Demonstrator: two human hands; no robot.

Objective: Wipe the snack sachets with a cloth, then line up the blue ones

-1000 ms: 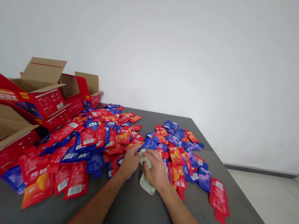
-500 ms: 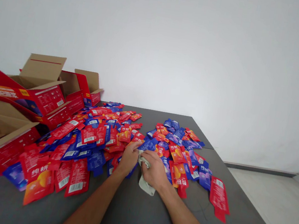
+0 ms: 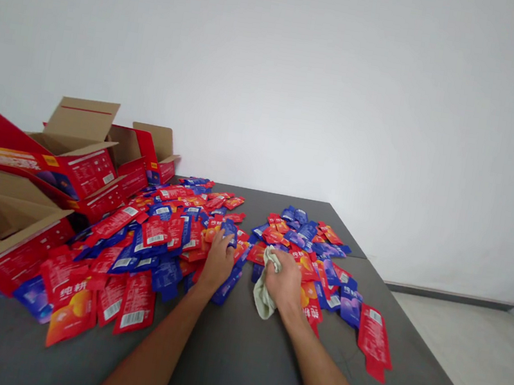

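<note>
My left hand (image 3: 217, 264) is at the right edge of the large left pile, its fingers curled on a small blue pouch (image 3: 230, 230) that shows above the fingertips. Red pouches and another blue pouch (image 3: 226, 286) lie around and beneath that hand. A pale grey-green cloth (image 3: 264, 298) is bunched in my right hand (image 3: 286, 282), hanging down from the fingers over the dark table. Just beyond this hand is the smaller right pile, where a red pouch with orange fruit print (image 3: 303, 263) lies.
Open red cardboard boxes (image 3: 89, 174) with brown insides stand along the left. Many red and blue pouches (image 3: 137, 301) are heaped before them. One red pouch (image 3: 374, 337) lies at the right on the dark grey table (image 3: 229, 370). A white wall (image 3: 273, 91) rises behind.
My hands have moved apart from the middle. The left has shifted left over the large pile with a blue pouch; the right has moved right, carrying the cloth.
</note>
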